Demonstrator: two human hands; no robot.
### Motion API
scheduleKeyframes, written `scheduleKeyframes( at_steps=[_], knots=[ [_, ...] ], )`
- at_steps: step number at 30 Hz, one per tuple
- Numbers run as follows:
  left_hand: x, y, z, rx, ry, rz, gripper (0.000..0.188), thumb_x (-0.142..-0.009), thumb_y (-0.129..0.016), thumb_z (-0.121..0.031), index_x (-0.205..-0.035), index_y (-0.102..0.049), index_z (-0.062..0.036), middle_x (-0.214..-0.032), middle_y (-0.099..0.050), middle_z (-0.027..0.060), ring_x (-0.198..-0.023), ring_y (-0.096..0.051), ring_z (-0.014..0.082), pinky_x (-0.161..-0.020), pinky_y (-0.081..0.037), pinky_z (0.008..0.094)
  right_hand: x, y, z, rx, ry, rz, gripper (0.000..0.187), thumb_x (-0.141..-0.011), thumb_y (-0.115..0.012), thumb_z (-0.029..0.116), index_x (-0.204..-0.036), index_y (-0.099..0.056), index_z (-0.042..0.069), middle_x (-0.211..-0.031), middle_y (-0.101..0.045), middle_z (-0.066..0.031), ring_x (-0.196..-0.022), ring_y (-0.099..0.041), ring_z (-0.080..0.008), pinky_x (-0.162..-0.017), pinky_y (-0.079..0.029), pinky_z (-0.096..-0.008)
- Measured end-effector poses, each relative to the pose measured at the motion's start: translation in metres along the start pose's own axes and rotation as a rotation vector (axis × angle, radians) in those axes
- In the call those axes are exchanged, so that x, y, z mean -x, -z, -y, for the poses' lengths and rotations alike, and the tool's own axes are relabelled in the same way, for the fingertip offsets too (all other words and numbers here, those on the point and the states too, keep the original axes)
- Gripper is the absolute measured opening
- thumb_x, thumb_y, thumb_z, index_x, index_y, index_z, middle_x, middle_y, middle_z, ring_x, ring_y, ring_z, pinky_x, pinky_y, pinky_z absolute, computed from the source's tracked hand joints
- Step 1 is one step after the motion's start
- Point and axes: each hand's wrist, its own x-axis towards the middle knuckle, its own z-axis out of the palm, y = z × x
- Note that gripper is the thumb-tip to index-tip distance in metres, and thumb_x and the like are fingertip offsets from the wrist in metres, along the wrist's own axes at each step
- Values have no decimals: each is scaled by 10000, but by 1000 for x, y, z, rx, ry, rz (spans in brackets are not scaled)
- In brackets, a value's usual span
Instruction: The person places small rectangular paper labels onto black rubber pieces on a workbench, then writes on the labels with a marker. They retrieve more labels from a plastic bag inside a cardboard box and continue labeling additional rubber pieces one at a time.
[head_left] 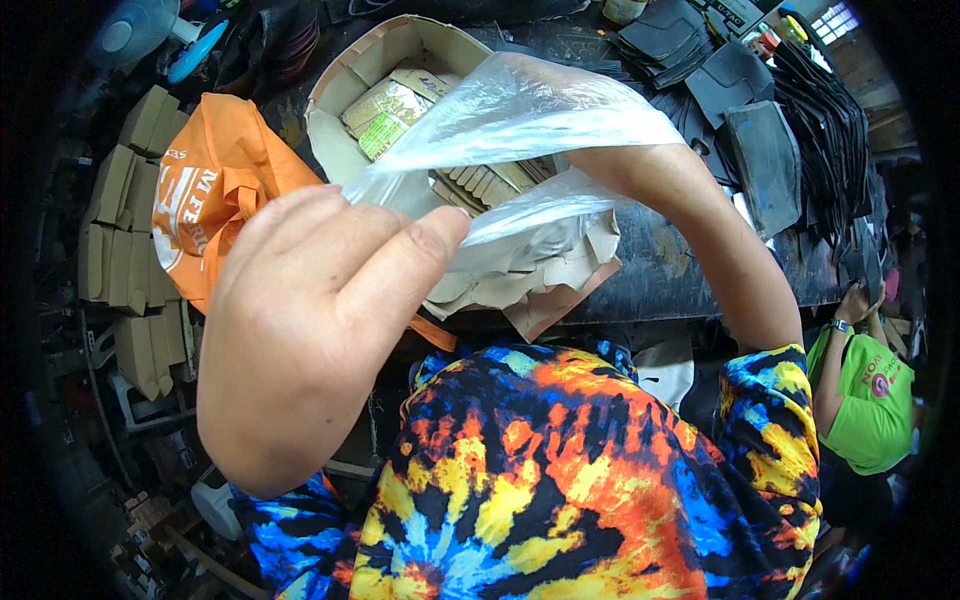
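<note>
1. The left hand (320, 320) is raised close to the camera, its thumb and fingers pinched on the near edge of a clear plastic bag (520, 115)
2. The right hand is hidden inside the bag; only the forearm (700, 230) shows, running into the bag's mouth, so whether it is closed on anything cannot be told
3. The bag is stretched between the two hands, above an open cardboard box (345, 85)
4. In the box lie printed paper packets (385, 110) and tan flat pieces (490, 180); more tan cut pieces (520, 275) spill over the near edge of the dark worktable (660, 270)
5. An orange cloth bag (215, 185) lies just left of the box
6. Stacks of black cut pieces (790, 120) cover the table's right side
7. Another person in a green shirt (875, 400) is at the right edge
</note>
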Motion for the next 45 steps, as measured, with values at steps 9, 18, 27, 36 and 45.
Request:
scheduleKeyframes(
  at_steps=[9, 18, 27, 36, 45],
  knots=[
    [-5, 3, 0, 10, 40, 23, 364, -811, -637, 61, -1152, -747, -7, -904, -705, 173, -881, -691, 345, -915, -526, 463, -6, -10, -2, 81, 31, -65, 290, -933, -615, 103, -1202, -677, 16, -1169, -702, -234, -1064, -660, -420, -947, -543, -432],
    [-5, 7, -3, 18, 10, 52, 331, -835, -645, 42, -1148, -742, -2, -915, -711, 172, -881, -688, 349, -911, -526, 464, 5, -46, 1, 2, -78, 129, 382, -1034, -501, 166, -1367, -664, 75, -1416, -635, -209, -1311, -587, -384, -1135, -454, -455],
    [-4, -2, -7, 71, 5, 73, 277, -845, -667, 1, -1110, -747, 1, -904, -703, 165, -880, -679, 359, -896, -521, 467, -3, -85, -42, 16, 42, 68, 317, -990, -580, 192, -1236, -754, 94, -1255, -723, -188, -1169, -674, -380, -1034, -518, -457],
    [3, -13, -1, 103, 2, 87, 315, -828, -648, 53, -1127, -735, 7, -1003, -723, 161, -961, -680, 369, -926, -512, 457, -7, -60, -16, -10, 71, 132, 403, -916, -735, 322, -1242, -726, 86, -1125, -753, -196, -1078, -709, -383, -936, -555, -471],
    [6, -38, 14, 25, 125, 72, 411, -876, -612, 42, -1285, -653, 37, -1257, -684, 231, -1110, -675, 413, -943, -538, 463, 28, -30, 27, -125, 151, 191, 417, -940, -594, 32, -1351, -663, 56, -1190, -723, -230, -1154, -681, -413, -1002, -527, -469]
  ],
)
